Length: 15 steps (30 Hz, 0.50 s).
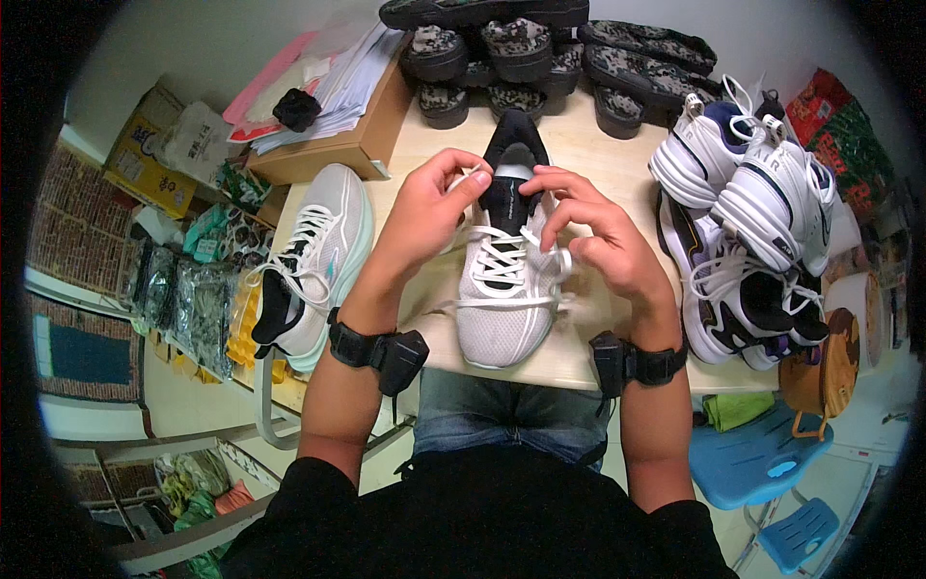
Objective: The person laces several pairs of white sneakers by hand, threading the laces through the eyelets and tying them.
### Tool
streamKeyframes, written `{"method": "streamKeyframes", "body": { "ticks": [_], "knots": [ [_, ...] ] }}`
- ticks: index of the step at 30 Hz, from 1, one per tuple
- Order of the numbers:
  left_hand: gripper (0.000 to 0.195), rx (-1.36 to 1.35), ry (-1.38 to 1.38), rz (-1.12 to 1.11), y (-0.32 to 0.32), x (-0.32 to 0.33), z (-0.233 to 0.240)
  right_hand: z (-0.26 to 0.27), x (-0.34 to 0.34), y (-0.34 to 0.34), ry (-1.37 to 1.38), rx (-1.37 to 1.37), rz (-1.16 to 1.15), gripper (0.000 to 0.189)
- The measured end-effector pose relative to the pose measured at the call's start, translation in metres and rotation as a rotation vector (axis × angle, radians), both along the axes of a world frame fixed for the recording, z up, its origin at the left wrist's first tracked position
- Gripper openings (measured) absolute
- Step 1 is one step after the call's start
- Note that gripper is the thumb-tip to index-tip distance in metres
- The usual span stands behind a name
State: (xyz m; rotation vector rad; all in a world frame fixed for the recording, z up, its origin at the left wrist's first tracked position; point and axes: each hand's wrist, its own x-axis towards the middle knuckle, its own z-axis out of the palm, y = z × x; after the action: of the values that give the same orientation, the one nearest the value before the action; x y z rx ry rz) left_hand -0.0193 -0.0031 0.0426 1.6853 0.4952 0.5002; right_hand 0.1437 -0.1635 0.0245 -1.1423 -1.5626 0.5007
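Note:
A pale grey mesh sneaker [499,329] lies in front of me with its toe towards me. Its white shoelace [499,264] crosses the lower eyelets, and loose lengths trail on both sides. Between thumb and index finger, my left hand [438,199] pinches a lace end beside the black tongue [506,203]. On the other side, my right hand [597,231] touches the upper eyelet edge with its index fingertip; the other fingers are curled near a blurred loop of lace, and whether they grip it is unclear. The matching sneaker [318,253], laced with a bow, stands at the left.
Camouflage-patterned shoes [506,58] are stacked at the table's back. White and black sneakers [752,224] are piled at the right edge. A cardboard box [362,148] bearing papers [354,79] sits back left. Below the table at right is a blue chair [759,456].

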Motion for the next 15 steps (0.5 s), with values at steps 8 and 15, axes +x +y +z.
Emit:
{"method": "streamKeyframes", "body": {
  "ticks": [8,15],
  "knots": [
    [0.013,0.215,0.029,0.082,-0.004,-0.032,-0.017,-0.002,-0.029,0.011,-0.088,-0.010,-0.257,0.019],
    [0.021,0.233,0.089,-0.010,-0.014,-0.043,-0.008,-0.008,-0.038,0.017,-0.195,0.041,-0.369,0.018]
  ]
}}
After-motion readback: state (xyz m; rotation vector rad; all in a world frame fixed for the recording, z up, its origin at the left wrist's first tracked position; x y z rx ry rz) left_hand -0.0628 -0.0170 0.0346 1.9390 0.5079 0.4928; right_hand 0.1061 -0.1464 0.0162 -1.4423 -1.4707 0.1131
